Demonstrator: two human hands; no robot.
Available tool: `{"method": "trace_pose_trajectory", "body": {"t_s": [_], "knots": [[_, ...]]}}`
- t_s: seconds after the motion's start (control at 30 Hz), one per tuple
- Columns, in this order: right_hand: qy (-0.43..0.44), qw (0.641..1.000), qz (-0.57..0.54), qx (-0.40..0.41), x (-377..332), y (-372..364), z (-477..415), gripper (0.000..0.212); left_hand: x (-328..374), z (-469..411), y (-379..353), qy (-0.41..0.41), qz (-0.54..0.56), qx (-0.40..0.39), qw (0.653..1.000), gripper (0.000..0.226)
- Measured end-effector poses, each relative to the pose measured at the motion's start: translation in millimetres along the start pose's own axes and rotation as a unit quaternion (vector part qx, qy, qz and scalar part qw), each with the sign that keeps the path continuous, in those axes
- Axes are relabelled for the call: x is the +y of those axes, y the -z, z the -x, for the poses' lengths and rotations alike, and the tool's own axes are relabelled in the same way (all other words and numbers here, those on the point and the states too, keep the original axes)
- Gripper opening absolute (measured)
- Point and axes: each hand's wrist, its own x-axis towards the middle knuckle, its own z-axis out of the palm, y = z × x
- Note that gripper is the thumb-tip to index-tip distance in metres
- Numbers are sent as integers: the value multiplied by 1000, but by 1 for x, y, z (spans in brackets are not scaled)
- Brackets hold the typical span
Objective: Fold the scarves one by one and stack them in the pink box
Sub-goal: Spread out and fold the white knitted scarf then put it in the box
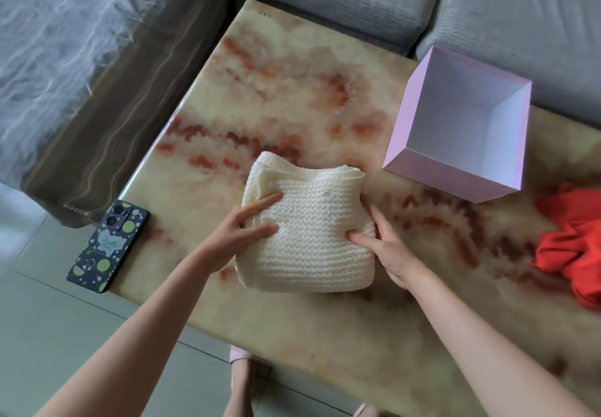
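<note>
A folded cream knitted scarf (309, 231) lies on the marble-patterned table (292, 98), near its front edge. My left hand (242, 226) holds the scarf's left side, with thumb and index finger on top and the other fingers hidden at the edge. My right hand (383, 244) grips the right side, thumb on top and fingers curled round the edge. The pink box (419, 107) stands open and empty at the right rear of the table. A crumpled red scarf (572, 247) lies at the right edge, partly out of view.
A phone in a dark spotted case (107, 247) lies at the table's front left corner. Grey sofa cushions (341, 0) border the table at the back and left. Tiled floor (65, 335) and my feet show below the table's front edge.
</note>
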Motion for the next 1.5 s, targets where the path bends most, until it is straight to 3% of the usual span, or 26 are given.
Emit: {"method": "trace_pose_trajectory", "body": {"t_s": [0.3, 0.53, 0.8, 1.13, 1.27, 1.4, 1.5], "knots": [[82, 996, -10, 33, -62, 56, 28, 74, 85, -25, -31, -46, -113, 8, 992, 63], [141, 987, -9, 75, -113, 121, 43, 73, 164, -58, -77, -101, -97, -18, 990, 58], [155, 977, -2, 144, -139, 232, 11, 73, 218, -166, -162, -152, -96, -23, 984, 57], [131, 971, -16, 198, -97, 296, -68, 76, 198, -280, -217, -124, -157, 20, 980, 61], [123, 969, -17, 216, -85, 301, -88, 75, 184, -309, -222, -121, -207, 74, 968, 60], [100, 968, 40, 228, -75, 294, -104, 78, 162, -323, -228, -92, -262, 79, 957, 62], [93, 960, 97, 247, -67, 280, -110, 81, 144, -317, -236, -124, -305, 81, 941, 64]]}}
